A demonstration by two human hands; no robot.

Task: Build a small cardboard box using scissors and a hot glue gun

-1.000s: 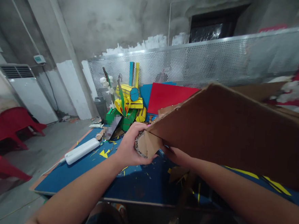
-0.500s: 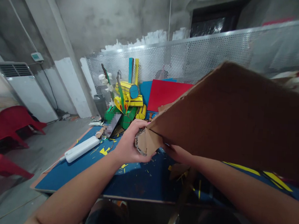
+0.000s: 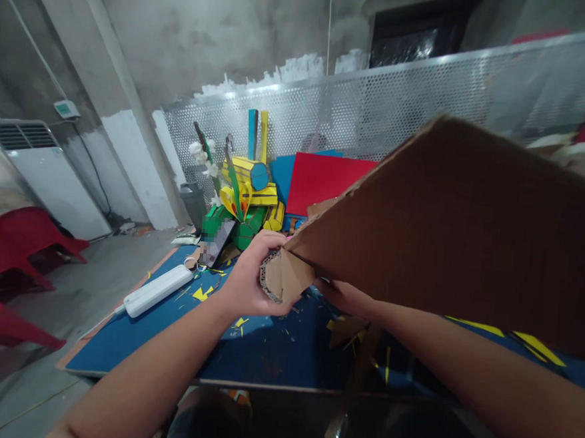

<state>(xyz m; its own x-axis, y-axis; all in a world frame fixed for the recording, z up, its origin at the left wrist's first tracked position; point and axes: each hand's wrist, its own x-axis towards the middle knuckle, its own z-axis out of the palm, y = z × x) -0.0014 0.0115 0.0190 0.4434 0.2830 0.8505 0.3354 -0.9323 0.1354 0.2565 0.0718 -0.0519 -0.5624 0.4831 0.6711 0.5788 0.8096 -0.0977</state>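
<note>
A grey wall (image 3: 195, 32), partly patched in white, forms the background. Before it, a perforated metal panel (image 3: 411, 100) runs across the scene, rising toward the right. The blue tabletop (image 3: 273, 358) occupies the foreground. At far left, a white vented cabinet (image 3: 49, 182) stands on the floor behind red chairs (image 3: 41, 235).

A large brown cardboard sheet (image 3: 447, 223) is held at a slant above the right part of the tabletop, its narrow end directed at the hands. Beyond it, a red board (image 3: 322, 184) leans in front of a blue board (image 3: 282, 171). To their left is a pile of yellow and green faceted pieces; the upper yellow cylinder (image 3: 240, 170) shows a blue end face.

The left hand (image 3: 248, 276) is wrapped around a folded cardboard piece (image 3: 273, 274), thumb below and fingers above, in a closed grip. This piece, with corrugated layers visible along its rim, lies over the tabletop's middle and meets the sheet's narrow end; whether the two are continuous is unclear. The right hand (image 3: 347, 297) is beneath the sheet, just beside the folded piece; its fingers are largely hidden, and its grip cannot be determined.

A white power strip (image 3: 158, 292) lies at the tabletop's left, near a dark, tilted flat device (image 3: 219, 244). Yellow scraps (image 3: 201, 294) are the smallest items.
</note>
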